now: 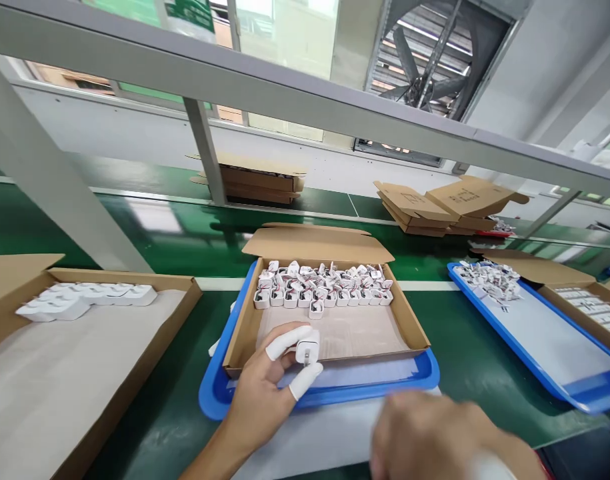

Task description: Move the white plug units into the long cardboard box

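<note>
My left hand (265,387), with white finger cots on thumb and forefinger, pinches a white charger plug (308,348) whose metal prongs face me. It is above the near edge of an open cardboard box (409,327). Inside that box, rows of open white charger housings (305,298) with wires and small parts fill the far half. A single charger housing (316,308) sits just in front of the rows. My right hand (429,437) is smeared by motion at the lower right, and its fingers cannot be made out.
The box rests in a blue tray (212,393) on a green table (465,347). At left, another cardboard box (165,327) holds white housings (85,298). On the right, a second blue tray (529,353) carries a pile of small wired parts (492,280). A metal frame bar (285,83) crosses above.
</note>
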Demonstrator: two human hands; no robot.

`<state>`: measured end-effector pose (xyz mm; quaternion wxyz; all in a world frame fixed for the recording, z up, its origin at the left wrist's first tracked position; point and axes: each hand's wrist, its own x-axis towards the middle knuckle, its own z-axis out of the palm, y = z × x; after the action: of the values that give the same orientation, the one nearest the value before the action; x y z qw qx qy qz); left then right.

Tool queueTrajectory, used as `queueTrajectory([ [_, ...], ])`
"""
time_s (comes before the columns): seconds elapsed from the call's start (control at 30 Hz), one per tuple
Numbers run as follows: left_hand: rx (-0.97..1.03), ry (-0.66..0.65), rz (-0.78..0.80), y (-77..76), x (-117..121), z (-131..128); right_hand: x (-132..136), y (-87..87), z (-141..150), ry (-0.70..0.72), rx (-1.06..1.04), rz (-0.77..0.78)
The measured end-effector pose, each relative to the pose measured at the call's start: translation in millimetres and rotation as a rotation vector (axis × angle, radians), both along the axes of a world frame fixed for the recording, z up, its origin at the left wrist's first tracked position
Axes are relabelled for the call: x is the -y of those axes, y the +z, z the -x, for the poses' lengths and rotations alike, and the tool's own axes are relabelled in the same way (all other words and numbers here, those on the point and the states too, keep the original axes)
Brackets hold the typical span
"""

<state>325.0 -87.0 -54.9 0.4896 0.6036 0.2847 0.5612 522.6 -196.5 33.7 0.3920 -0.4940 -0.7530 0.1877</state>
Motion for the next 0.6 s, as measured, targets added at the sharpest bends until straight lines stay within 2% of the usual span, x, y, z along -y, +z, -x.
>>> queueTrajectory([
  [0.07, 0.035, -0.075, 0.05, 3.7, -1, 3, -37, -8.9, 4, 0.034, -0.068, -0.041],
  [0.13, 0.041, -0.172, 0.087, 7.7, -1, 8, -68, -21.0, 8, 0.052, -0.153, -0.013],
  [0.2, 0.037, -0.284, 0.118, 11.0, -1, 13, -85, -34.1, 11, 0.081, -0.225, 0.092],
  [0.27, 0.014, -0.362, 0.141, 13.6, -1, 16, -92, -45.4, 11, 0.111, -0.273, 0.197],
  [0.33, -0.05, -0.357, 0.133, 15.8, -1, 18, -92, -53.1, 10, 0.112, -0.306, 0.256],
  [0.47, -0.192, -0.266, 0.05, 18.2, -1, 15, -90, -58.8, 6, 0.12, -0.325, 0.283],
  [0.6, -0.163, -0.207, -0.013, 12.4, -1, 11, -91, -60.0, 2, 0.141, -0.357, 0.292],
])
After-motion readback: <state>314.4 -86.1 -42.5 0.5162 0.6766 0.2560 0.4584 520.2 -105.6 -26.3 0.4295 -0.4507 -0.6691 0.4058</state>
